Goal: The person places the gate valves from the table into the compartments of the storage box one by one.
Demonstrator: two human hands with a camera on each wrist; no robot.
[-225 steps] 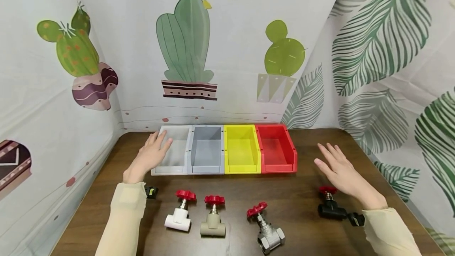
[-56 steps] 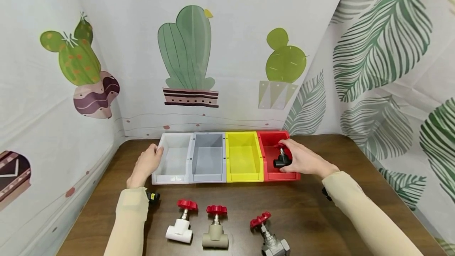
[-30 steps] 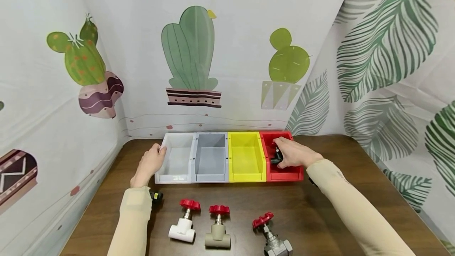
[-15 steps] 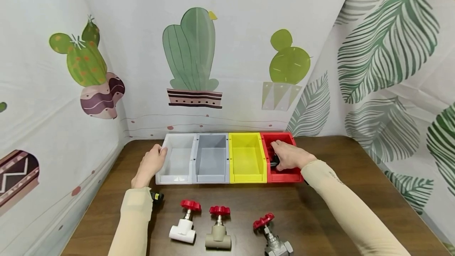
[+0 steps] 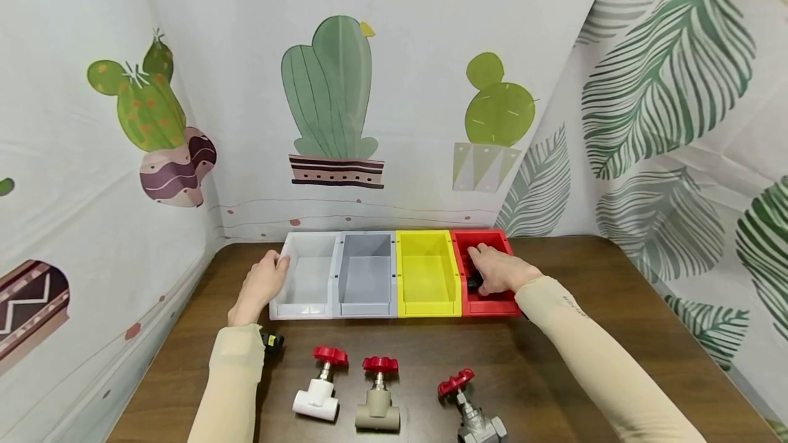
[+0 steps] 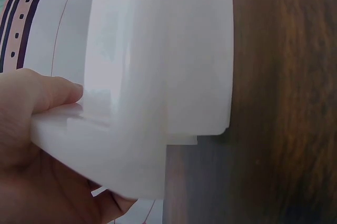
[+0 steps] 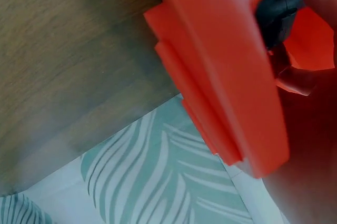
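Observation:
My left hand (image 5: 261,282) grips the left wall of the white bin (image 5: 303,309). In the left wrist view the thumb lies over the rim of that bin (image 6: 142,76), with fingers on its outer side. My right hand (image 5: 500,269) reaches down into the red bin (image 5: 492,307) at the other end of the row. Its fingers curl around a black valve (image 5: 474,282), mostly hidden by the hand. In the right wrist view part of the black valve (image 7: 276,16) shows behind the red bin's wall (image 7: 221,60).
Between them stand a grey bin (image 5: 366,279) and a yellow bin (image 5: 427,279). Nearer on the wooden table (image 5: 406,337) lie a white valve (image 5: 317,398), a beige valve (image 5: 378,409) and a metal valve (image 5: 474,422), all with red handwheels. A patterned cloth (image 5: 418,122) hangs behind.
The black valve has gone from the table's right side into the red bin, carried in my right hand, which has sunk lower. My left hand has taken hold of the white bin's wall.

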